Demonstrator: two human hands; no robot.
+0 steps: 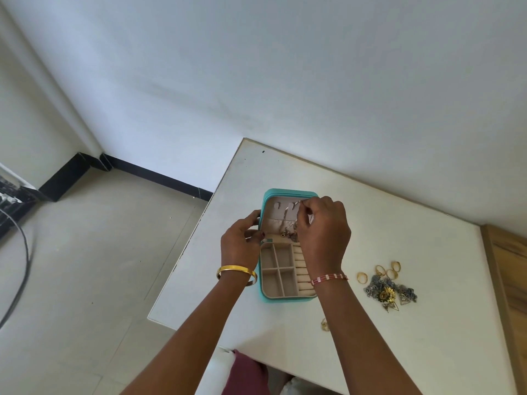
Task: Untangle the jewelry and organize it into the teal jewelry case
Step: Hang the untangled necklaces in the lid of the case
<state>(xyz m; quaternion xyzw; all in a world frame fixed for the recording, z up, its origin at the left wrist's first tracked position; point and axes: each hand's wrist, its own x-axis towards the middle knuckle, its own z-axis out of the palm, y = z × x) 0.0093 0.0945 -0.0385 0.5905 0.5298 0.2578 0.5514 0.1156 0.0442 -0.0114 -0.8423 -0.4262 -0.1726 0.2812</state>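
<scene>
Hanging a necklace (pixel 289 229) inside teal jewelry case (pixel 288 192) lid: right hand (pixel 323 223) pinching chain, left hand (pixel 241 238) gripping lid edge. Next, likely: seating chain on hook.

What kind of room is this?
Probably a room at home, perhaps a bedroom: a white table against a plain wall, a tiled floor, and a teal jewelry case being filled.

Bare desk (pixel 385 246) is left far and right of the open case (pixel 285 298); near right, passage is blocked by tangled jewelry (pixel 389 292) and loose rings (pixel 379 270).
</scene>
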